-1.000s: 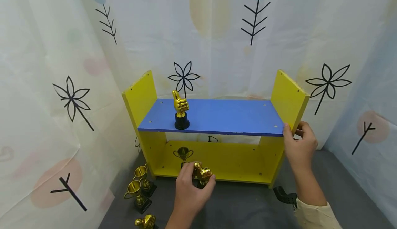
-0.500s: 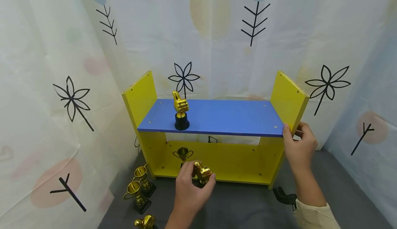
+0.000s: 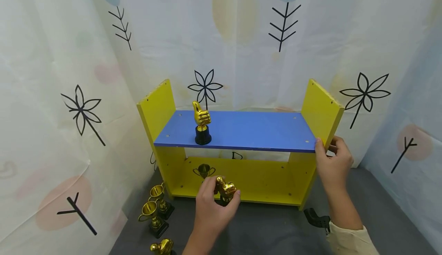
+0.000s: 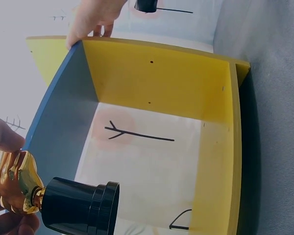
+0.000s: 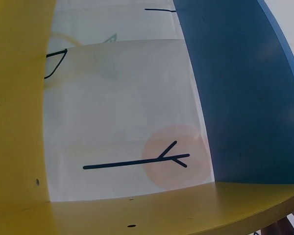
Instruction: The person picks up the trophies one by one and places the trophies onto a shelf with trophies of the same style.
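My left hand point(image 3: 215, 217) grips a gold thumbs-up trophy point(image 3: 226, 191) by its gold part, in front of the lower compartment. In the left wrist view its black base point(image 4: 78, 205) points toward the right, close before the shelf opening. My right hand point(image 3: 334, 163) holds the right side panel point(image 3: 322, 111) of the yellow-and-blue shelf, thumb at the front edge beside the blue board point(image 3: 255, 130). Another thumbs-up trophy point(image 3: 202, 123) stands upright on the blue board, left of its middle. A gold cup trophy point(image 3: 204, 170) stands on the lower yellow board, partly hidden behind my left hand.
Two gold cup trophies point(image 3: 153, 218) stand on the grey table point(image 3: 269, 232) left of the shelf. Nearer, another thumbs-up trophy point(image 3: 163, 246) is cut off by the frame's bottom edge. A patterned curtain point(image 3: 241, 67) hangs behind and on both sides.
My left hand has lifted very slightly with the thumbs-up trophy. The right hand stays on the side panel, and the shelf and other trophies hold their places.
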Demonstrator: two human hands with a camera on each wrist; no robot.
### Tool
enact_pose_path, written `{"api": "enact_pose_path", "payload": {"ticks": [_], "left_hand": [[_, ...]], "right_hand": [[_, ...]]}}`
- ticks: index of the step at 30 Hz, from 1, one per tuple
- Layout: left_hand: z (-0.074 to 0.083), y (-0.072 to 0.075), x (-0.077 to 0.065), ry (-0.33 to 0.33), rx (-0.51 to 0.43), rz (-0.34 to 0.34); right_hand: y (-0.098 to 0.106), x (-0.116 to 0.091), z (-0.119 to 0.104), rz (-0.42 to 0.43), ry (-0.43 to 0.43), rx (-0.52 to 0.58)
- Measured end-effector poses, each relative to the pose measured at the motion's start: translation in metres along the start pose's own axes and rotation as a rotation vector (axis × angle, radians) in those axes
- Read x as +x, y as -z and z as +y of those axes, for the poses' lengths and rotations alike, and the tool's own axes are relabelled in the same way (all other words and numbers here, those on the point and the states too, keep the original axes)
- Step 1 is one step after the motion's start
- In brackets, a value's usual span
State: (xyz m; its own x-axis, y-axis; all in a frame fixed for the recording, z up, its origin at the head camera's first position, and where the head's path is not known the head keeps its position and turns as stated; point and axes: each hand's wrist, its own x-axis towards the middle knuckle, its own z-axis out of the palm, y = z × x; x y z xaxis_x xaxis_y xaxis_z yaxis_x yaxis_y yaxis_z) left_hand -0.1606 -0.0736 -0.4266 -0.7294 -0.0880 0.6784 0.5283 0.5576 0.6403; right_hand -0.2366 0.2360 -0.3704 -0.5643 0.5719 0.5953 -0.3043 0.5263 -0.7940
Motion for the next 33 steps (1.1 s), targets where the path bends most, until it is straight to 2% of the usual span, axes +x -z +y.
{"api": "enact_pose_path", "payload": {"ticks": [19, 33], "left_hand": [[0.006, 0.004, 0.009, 0.007, 0.016, 0.008], [0.01, 0.004, 0.018, -0.016, -0.003, 0.026]], "right_hand": [[0.001, 0.0, 0.0, 0.003, 0.0, 0.016], [0.0, 0.001, 0.001, 0.006, -0.005, 0.02]]}}
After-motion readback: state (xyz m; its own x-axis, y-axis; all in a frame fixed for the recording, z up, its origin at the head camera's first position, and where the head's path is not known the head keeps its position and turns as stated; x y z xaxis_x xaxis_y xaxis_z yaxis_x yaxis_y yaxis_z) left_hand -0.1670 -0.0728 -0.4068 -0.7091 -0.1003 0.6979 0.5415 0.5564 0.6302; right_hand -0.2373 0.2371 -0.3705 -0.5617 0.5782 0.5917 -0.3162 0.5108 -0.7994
